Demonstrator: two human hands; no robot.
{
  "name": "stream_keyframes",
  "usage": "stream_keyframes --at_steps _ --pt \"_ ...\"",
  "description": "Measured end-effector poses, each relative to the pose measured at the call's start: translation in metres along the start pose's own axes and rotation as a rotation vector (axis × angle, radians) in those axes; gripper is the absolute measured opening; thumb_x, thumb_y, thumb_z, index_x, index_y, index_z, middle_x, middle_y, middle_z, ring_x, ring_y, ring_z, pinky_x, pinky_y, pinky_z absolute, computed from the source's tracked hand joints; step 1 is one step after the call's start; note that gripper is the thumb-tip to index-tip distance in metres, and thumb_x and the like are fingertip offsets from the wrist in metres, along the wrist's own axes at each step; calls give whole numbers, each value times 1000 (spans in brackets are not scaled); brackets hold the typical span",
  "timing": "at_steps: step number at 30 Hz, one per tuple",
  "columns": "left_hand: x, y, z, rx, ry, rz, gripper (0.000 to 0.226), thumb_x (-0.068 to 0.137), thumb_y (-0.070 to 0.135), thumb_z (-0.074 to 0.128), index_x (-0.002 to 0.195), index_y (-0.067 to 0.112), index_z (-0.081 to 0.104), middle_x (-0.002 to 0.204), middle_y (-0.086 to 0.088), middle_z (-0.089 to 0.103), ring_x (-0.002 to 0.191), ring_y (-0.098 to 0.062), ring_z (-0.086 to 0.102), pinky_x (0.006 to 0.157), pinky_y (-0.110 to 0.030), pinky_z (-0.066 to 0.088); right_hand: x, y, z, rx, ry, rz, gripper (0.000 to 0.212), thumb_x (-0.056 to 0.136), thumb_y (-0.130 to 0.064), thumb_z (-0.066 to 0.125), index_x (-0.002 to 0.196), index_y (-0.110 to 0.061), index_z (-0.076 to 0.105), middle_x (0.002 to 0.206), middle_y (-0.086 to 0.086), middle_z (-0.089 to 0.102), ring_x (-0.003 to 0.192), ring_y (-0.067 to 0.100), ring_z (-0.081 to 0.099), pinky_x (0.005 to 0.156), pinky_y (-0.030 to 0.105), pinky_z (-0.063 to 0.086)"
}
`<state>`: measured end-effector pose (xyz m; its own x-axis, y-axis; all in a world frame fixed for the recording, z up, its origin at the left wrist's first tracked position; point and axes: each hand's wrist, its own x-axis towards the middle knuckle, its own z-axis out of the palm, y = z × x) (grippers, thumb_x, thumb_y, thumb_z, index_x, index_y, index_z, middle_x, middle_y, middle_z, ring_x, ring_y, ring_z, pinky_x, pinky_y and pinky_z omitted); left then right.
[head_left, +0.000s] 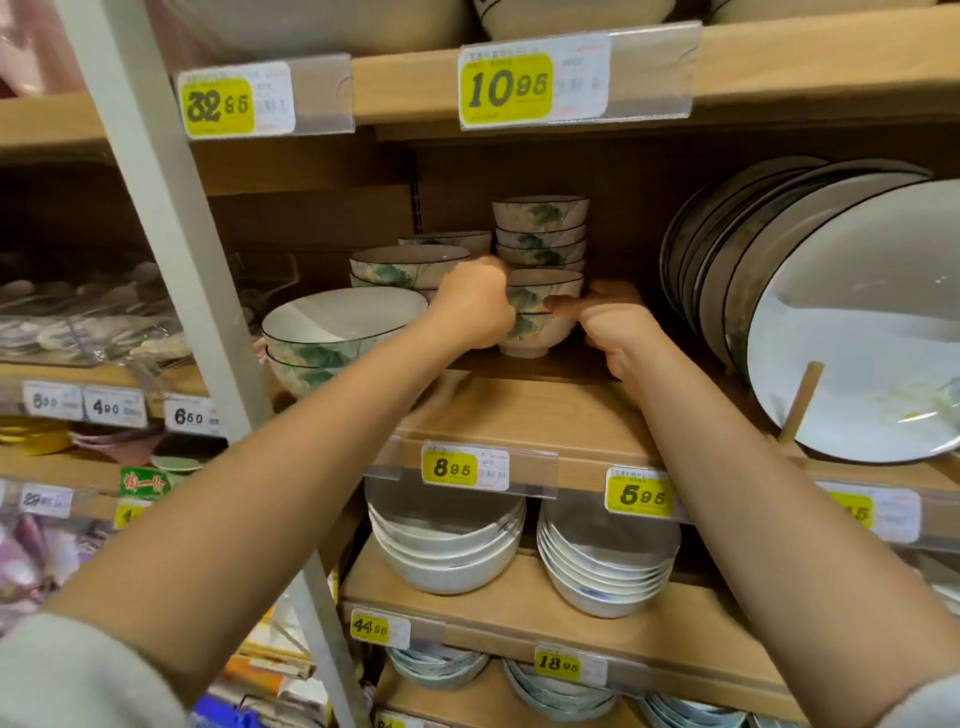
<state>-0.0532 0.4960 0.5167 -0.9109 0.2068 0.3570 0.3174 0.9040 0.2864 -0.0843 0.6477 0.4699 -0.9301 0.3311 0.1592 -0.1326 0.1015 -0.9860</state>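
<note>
Wooden shop shelving (519, 415) carries crockery. On its middle board the left hand (475, 306) curls round the left side of a short stack of leaf-patterned rice bowls (543, 317). The right hand (610, 325) clasps the right side, thumb laid along the seam between the two bowls; its fingers seem to wrap behind, though they are hidden. Just behind stands a taller stack of matching bowls (540, 228). Wider bowls (343, 322) sit to the left, upright plates (857, 322) to the right, and price tags (465, 467) line the edge.

Left hand (475, 306), right hand (610, 322), gripping bowl stack (540, 332)
</note>
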Motion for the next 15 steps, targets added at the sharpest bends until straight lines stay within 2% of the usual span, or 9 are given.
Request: stream_keyframes --at_steps 1,4,7,9,15 --pt "-15 1 0 -170 54 -45 27 93 14 56 119 6 55 117 -12 60 104 -29 57 79 -34 48 -10 -1 -1 21 34 -16 68 78 -25 79 138 -14 48 134 5 56 110 16 53 84 26 44" --pt "-64 1 1 -747 114 -117 34 92 10 59 126 11 57 120 -3 63 112 -17 58 98 -34 48 -46 -5 -9 42 40 -114 46 79 -29 75 121 -17 63 113 -2 67 106 14 62 84 27 52" --pt "-120 -8 1 -1135 120 -192 36 92 9 60 127 18 56 120 3 65 111 -6 60 100 -33 49 -88 -5 -17 87 -2 -181 51 83 -30 73 131 -21 58 120 -9 65 112 4 59 99 33 49" --pt "-157 -20 3 -1243 127 -224 33 91 10 63 121 22 59 114 5 69 108 -5 64 96 -30 52 -121 -2 -19 127 -33 -197 50 85 -26 71 133 -23 57 121 -10 67 112 2 61 101 33 48" --pt "-246 -70 0 -1300 159 -303 31 85 14 63 116 15 62 104 -1 74 102 -15 69 88 -28 56 -212 19 7 226 -214 -168 26 84 -20 69 110 -25 69 106 -7 74 105 9 68 95 28 53"
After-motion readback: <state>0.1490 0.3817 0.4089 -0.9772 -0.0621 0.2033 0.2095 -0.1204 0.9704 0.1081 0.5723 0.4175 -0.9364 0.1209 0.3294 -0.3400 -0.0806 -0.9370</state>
